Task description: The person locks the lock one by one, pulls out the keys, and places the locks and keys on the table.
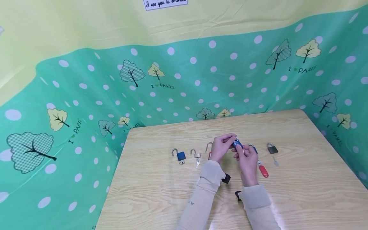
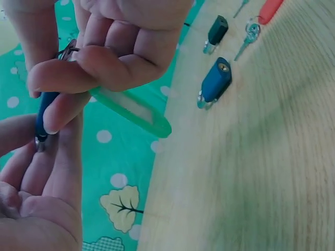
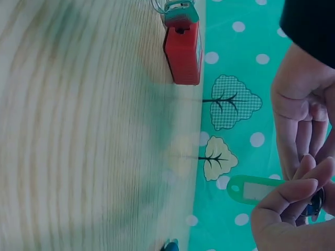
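Both hands meet over the back of the table around a blue padlock [image 1: 237,144]. My left hand [image 1: 221,147] pinches its shackle end. On the padlock's body lies the thumb of my right hand [image 1: 248,161], whose curled fingers grip the keyhole end. A green key tag [image 2: 133,112] sticks out from between the right fingers, and it shows in the right wrist view too. Near those fingers part of a metal ring [image 2: 68,50] shows. Fingers cover most of the padlock, and whether a key sits in it cannot be told.
Left of the hands lie an open blue padlock [image 1: 181,156], a small open padlock [image 1: 197,155] with keys, and a red padlock [image 3: 183,57]. To the right are another blue padlock [image 2: 217,81], keys with a red tag [image 1: 263,171], a black padlock [image 1: 272,149] and a key [image 1: 276,162].
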A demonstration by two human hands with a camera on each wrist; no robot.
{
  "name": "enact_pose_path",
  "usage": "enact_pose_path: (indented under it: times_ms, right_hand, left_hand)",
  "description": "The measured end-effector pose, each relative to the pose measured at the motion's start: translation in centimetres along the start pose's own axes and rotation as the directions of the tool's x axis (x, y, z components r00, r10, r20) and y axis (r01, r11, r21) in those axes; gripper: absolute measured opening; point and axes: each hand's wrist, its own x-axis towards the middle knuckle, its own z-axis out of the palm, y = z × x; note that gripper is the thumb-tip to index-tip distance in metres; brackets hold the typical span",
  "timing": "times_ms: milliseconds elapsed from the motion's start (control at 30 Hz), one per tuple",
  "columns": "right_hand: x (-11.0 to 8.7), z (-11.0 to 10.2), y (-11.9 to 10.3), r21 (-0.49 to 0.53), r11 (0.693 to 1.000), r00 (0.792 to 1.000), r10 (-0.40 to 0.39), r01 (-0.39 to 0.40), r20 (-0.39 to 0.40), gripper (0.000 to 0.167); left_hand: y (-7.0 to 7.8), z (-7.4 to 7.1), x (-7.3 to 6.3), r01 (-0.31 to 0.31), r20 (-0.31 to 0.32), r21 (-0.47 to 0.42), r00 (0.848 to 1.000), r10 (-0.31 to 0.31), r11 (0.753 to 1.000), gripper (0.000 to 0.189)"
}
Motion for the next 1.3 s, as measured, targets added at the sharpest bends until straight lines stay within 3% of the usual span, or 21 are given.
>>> enact_pose_path:
  times_ms: [133,300,400,567,833,1000,1133,1300]
  right_hand:
    - [0.0,-0.1,0.0,0.004,1.000,1.000,-0.018,0.018,0.004,0.024]
    - [-0.2,0.0,0.0,0.020,0.999,0.999,-0.043,0.043,0.007,0.022]
    - [-0.3,0.1,0.1,0.019,0.998,0.998,-0.055,0.055,-0.006,0.019]
    - [-0.5,0.3,0.1,0.044,0.997,0.997,-0.061,0.063,-0.042,0.019]
    - [-1.0,1.6,0.1,0.092,0.990,0.974,-0.083,0.104,-0.210,0.015]
    - [-1.0,1.7,0.2,0.110,0.987,0.958,-0.081,0.115,-0.276,0.011]
    - [-0.8,1.4,0.4,0.116,0.986,0.970,-0.088,0.117,-0.226,0.013]
    - [-0.3,0.7,1.0,0.163,0.980,0.977,-0.077,0.110,-0.197,0.015]
  left_hand:
    - [0.1,0.0,0.1,0.031,0.000,-0.039,1.000,-0.031,0.999,0.019]
    - [0.3,0.0,0.1,0.023,-0.013,-0.037,1.000,-0.023,0.999,0.016]
    - [0.5,-0.2,-0.1,0.001,0.003,0.065,1.000,-0.001,0.998,0.018]
    - [0.7,0.4,-0.7,-0.072,-0.010,0.238,0.997,0.076,0.969,0.019]
    - [0.8,2.6,-1.7,-0.117,-0.090,0.188,0.987,0.136,0.975,0.018]
    - [0.3,3.4,-1.8,-0.164,-0.094,0.169,0.979,0.182,0.972,0.016]
    - [-0.3,2.8,-1.4,-0.156,-0.063,0.160,0.984,0.168,0.975,0.018]
    - [-0.9,2.0,-1.1,-0.095,0.050,0.129,0.995,0.089,0.987,0.027]
